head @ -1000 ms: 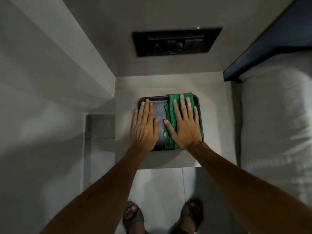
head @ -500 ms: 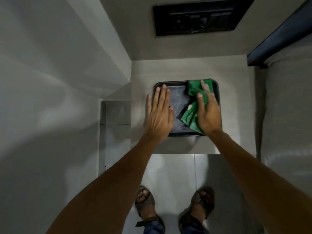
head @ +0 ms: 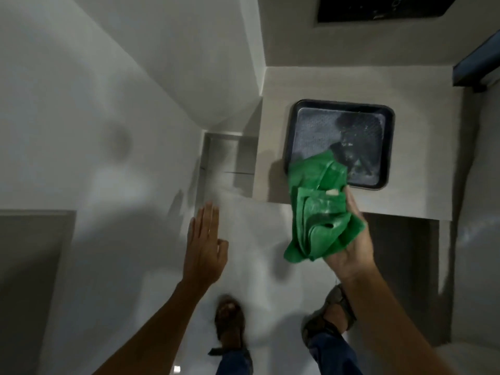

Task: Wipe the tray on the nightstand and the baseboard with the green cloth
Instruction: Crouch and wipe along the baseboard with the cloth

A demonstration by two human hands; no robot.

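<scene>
A black tray [head: 389, 147] with a grey textured floor lies on the beige nightstand [head: 422, 158], with nothing on it. My right hand [head: 354, 247] holds the bunched green cloth [head: 319, 212] in the air over the nightstand's front edge, its upper fold overlapping the tray's near left corner in view. My left hand [head: 204, 244] hovers over the floor to the left, fingers straight and holding nothing. A pale baseboard strip [head: 201, 169] runs along the foot of the left wall beside the nightstand.
A white wall [head: 94, 117] fills the left. A dark switch panel [head: 378, 8] sits on the wall behind the nightstand. The bed [head: 481, 185] is at the right edge. My sandalled feet [head: 230, 320] stand on the pale tiled floor [head: 257, 239].
Both hands have come off the tray and drawn back toward me. The right hand lifted the green cloth with it. The view has swung left, putting tray and nightstand at upper right.
</scene>
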